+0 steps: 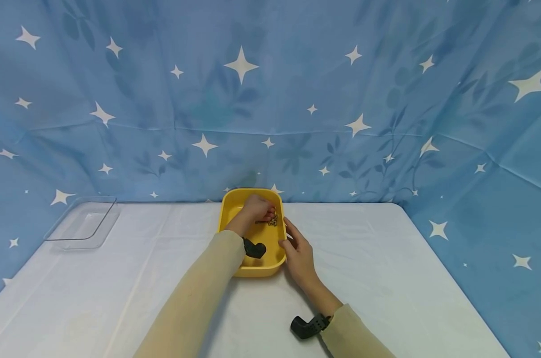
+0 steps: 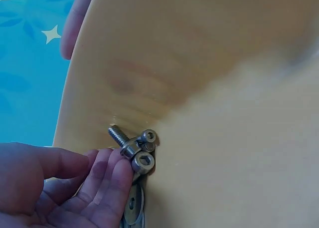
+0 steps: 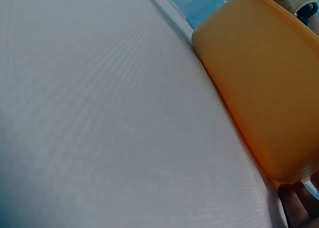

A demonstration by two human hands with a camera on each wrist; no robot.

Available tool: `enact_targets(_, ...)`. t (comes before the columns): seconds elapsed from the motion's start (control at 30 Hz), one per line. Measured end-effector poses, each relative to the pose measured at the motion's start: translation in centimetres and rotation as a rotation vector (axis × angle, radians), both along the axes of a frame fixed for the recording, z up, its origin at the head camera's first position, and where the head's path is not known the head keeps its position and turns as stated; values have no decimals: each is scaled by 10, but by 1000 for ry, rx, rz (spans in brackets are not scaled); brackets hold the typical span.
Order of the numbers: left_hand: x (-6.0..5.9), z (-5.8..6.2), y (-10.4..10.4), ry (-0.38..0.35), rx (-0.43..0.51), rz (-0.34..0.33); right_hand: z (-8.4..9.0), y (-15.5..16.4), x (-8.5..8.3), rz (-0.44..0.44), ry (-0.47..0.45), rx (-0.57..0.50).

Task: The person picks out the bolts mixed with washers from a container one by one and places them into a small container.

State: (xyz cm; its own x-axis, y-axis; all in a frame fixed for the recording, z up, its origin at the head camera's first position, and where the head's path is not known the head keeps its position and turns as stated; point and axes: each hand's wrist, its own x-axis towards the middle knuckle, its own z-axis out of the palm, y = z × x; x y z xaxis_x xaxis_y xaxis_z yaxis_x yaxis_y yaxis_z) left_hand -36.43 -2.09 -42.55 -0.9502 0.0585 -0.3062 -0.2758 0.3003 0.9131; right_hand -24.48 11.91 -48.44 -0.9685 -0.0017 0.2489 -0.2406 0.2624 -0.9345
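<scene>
Fishing in the yellow tray (image 1: 229, 211), your left hand (image 1: 257, 209) pinches loosely at the bolts (image 2: 135, 149); right hand (image 1: 298, 251) lies flat, steadying the rim. Probably tighten that pinch before lifting.

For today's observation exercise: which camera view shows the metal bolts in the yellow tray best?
The left wrist view: the bolts fill it, at the left hand fingertips. The head view shows them tiny; the right wrist view shows only the tray outside.
</scene>
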Motion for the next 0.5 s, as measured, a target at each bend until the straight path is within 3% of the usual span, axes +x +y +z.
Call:
enact_targets(0.33, 10, 12, -8, -11, 21, -6, 0, 0, 0, -5, -4, -3)
enact_targets(0.5, 13, 15, -12, 8, 7, 35, 2, -1, 1, -12, -8, 7)
